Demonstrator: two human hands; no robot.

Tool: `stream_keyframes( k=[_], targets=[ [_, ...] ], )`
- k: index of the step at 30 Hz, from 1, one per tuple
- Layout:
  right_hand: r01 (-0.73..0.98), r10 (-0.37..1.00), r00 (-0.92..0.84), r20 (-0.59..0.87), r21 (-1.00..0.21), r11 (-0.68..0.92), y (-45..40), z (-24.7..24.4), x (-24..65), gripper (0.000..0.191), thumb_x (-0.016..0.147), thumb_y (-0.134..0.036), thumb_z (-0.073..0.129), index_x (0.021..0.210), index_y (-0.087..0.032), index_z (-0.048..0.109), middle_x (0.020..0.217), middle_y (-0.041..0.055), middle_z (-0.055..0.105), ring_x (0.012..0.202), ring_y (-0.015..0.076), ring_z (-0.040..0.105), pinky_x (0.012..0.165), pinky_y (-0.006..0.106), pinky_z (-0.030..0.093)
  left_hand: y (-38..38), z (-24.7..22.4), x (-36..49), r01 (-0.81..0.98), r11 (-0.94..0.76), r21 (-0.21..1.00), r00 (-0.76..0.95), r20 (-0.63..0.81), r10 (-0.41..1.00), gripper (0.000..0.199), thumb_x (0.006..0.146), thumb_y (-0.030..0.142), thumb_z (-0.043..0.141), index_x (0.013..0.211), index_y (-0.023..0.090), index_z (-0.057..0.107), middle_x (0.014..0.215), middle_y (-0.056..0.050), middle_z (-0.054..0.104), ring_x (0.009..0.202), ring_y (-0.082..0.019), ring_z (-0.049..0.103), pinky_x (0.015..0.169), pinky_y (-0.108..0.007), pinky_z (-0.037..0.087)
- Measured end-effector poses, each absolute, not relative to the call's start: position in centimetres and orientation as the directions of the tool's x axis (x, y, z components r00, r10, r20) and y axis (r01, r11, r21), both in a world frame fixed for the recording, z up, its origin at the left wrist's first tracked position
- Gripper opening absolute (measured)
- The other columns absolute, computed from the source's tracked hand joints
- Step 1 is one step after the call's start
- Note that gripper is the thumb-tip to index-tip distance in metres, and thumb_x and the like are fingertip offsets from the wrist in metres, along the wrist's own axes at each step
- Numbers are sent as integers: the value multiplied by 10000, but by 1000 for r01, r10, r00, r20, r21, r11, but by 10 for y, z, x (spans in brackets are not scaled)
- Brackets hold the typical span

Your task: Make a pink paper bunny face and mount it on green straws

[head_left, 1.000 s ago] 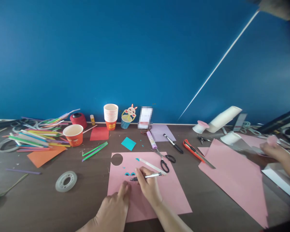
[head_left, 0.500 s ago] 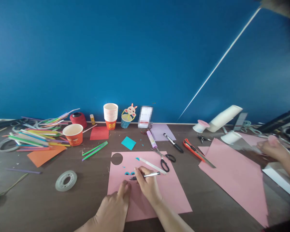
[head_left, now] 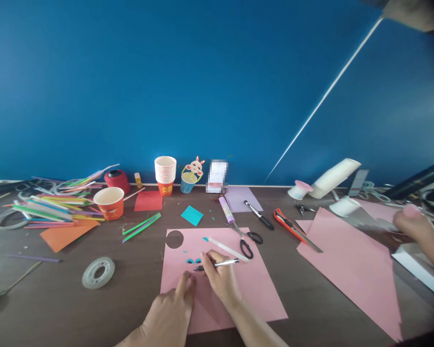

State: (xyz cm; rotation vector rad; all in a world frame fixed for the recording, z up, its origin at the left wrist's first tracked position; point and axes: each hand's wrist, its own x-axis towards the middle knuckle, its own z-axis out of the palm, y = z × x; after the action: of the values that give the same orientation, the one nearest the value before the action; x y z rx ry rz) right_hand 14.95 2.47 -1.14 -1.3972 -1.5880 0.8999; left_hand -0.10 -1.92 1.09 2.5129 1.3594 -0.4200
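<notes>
A pink sheet (head_left: 249,294) with a round hole at its top left lies in front of me. My right hand (head_left: 220,279) grips a silver and black pen (head_left: 226,262), its tip low over the sheet beside two small blue curved pieces (head_left: 193,261). Against the sheet's left part rests my left hand (head_left: 173,308), index finger stretched toward the pen tip, the other fingers partly curled, nothing seen in it. Black-handled scissors (head_left: 246,246) and a whitish strip (head_left: 227,249) lie on the sheet above my right hand.
At left are a tape roll (head_left: 98,273), an orange cup (head_left: 109,202) and colourful strips (head_left: 54,207). Stacked cups (head_left: 165,173) stand at the back. Rightward lie a red cutter (head_left: 292,228) and pink sheets (head_left: 350,270); another person's hand (head_left: 415,224) is at far right.
The other person's hand at far right has shifted slightly rightward. My two hands and the pen hold nearly the same place; the whole view has moved a little.
</notes>
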Motion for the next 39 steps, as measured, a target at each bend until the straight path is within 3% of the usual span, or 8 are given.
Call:
stream_keyframes(
  k=[22, 39],
  targets=[
    [402, 985, -33, 168, -900, 167, 25, -10, 148, 333, 847, -347, 449, 552, -191, 449, 473, -37, 414, 440, 99, 388, 428, 216, 337, -22, 3, -3, 842, -535, 63, 525, -324, 787, 703, 655, 79, 412, 1344, 138, 286, 1357, -196, 291, 805, -211, 606, 659, -335, 509],
    [401, 993, -64, 100, -908, 117, 24, -12, 149, 323, 863, -319, 418, 573, -200, 339, 496, -45, 333, 478, 99, 328, 452, 217, 298, -22, 4, -3, 827, -560, 48, 545, -313, 778, 709, 627, 74, 412, 1327, 99, 306, 1350, -215, 299, 773, -212, 616, 636, -356, 524]
  ],
)
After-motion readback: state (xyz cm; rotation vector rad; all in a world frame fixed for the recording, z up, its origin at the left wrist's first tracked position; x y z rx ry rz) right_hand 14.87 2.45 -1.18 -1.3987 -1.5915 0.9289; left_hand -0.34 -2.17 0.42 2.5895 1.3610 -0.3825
